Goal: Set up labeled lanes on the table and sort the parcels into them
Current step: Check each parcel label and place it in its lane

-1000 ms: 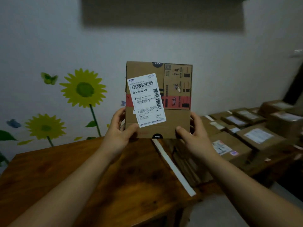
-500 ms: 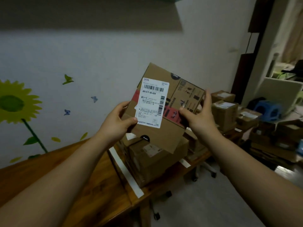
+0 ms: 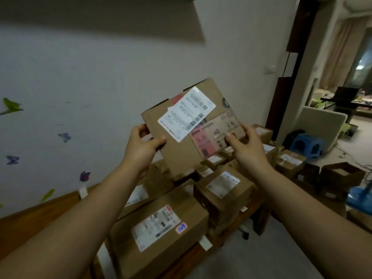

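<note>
I hold a flat brown cardboard parcel (image 3: 181, 152) with a white shipping label and a red stripe up in the air, tilted, above the table's right part. My left hand (image 3: 144, 146) grips its left edge, thumb on the front face. My right hand (image 3: 245, 147) grips its lower right edge. Below it, several brown parcels lie on the wooden table (image 3: 36, 220): a large one (image 3: 161, 234) in front and another (image 3: 223, 190) to its right. White tape strips (image 3: 205, 243) mark lanes at the table edge.
More cardboard boxes (image 3: 289, 164) are stacked further right on the table and on the floor. A blue stool (image 3: 307, 146) and a white panel (image 3: 320, 125) stand at the right. A white wall with butterfly stickers (image 3: 64, 136) runs behind the table.
My view has swung further right along the table. The parcel has turned more clockwise in both hands and now hangs over the lanes filled with boxes.
</note>
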